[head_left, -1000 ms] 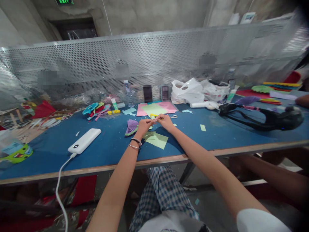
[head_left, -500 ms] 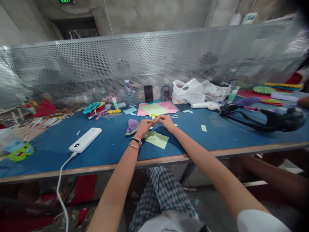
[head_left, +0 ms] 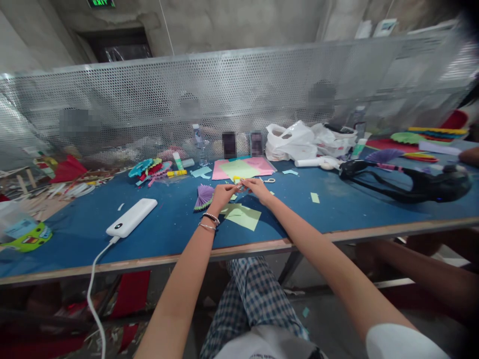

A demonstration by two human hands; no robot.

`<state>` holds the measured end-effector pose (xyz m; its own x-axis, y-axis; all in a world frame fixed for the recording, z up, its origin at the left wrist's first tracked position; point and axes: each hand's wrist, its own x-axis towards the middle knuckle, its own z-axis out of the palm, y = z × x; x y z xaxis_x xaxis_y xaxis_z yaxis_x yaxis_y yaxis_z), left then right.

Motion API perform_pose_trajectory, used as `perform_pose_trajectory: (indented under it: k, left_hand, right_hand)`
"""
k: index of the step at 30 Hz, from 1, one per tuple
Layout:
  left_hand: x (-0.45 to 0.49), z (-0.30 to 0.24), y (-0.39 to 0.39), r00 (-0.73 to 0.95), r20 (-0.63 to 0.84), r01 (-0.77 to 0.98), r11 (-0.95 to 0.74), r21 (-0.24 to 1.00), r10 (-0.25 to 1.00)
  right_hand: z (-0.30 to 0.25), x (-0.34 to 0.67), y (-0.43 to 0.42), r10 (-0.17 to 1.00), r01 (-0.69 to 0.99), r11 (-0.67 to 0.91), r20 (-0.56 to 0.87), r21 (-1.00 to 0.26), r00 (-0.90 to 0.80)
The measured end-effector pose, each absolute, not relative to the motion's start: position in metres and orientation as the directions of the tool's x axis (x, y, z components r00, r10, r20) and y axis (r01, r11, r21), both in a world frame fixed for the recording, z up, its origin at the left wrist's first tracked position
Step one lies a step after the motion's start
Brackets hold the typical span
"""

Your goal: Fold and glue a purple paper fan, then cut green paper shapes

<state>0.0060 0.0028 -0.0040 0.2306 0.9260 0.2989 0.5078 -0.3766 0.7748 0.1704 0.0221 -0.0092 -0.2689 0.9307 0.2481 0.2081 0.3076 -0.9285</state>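
Observation:
My left hand (head_left: pixel 221 194) and my right hand (head_left: pixel 258 188) meet over the blue table (head_left: pixel 168 224), fingertips pinched together on a small pale piece of paper (head_left: pixel 239 187) between them. Bracelets circle my left wrist. A light green sheet (head_left: pixel 242 216) lies just below the hands. A folded purple paper fan (head_left: pixel 204 196) rests left of my left hand. Behind the hands lie pink and green paper sheets (head_left: pixel 241 168) and small scissors (head_left: pixel 268 180).
A white power bank (head_left: pixel 130 218) with a cable lies at the left. Colourful paper fans (head_left: pixel 147 168), glue sticks, a bottle (head_left: pixel 197 137), white plastic bags (head_left: pixel 295 139) and a black headset (head_left: pixel 422 182) stand farther back. A perforated metal screen (head_left: pixel 239 94) borders the table. Another person's arm (head_left: pixel 422 271) is at the right.
The hands stay pinched together at the same spot, with only slight finger movement on the small paper piece. The view shifted a little.

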Motion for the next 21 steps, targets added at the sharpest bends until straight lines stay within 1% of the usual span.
perform_pose_trajectory:
  k: [13,18,21]
  left_hand:
    - [0.0082,0.003,-0.0042,0.212,0.339,0.515,-0.4,0.758,0.917]
    - [0.0072,0.0012,-0.0024,0.196,0.326,0.534,-0.38,0.755,0.925]
    - [0.0066,-0.0005,-0.0007,0.188,0.321,0.534,-0.37,0.76,0.928]
  right_hand:
    - [-0.011,0.1716,0.0231,0.91,0.222,0.346,0.268,-0.912,-0.317]
    - [-0.0108,0.1713,0.0229,0.896,0.263,0.379,0.281,-0.887,-0.343]
    - [-0.01,0.1706,0.0234,0.89,0.319,0.406,0.292,-0.856,-0.349]
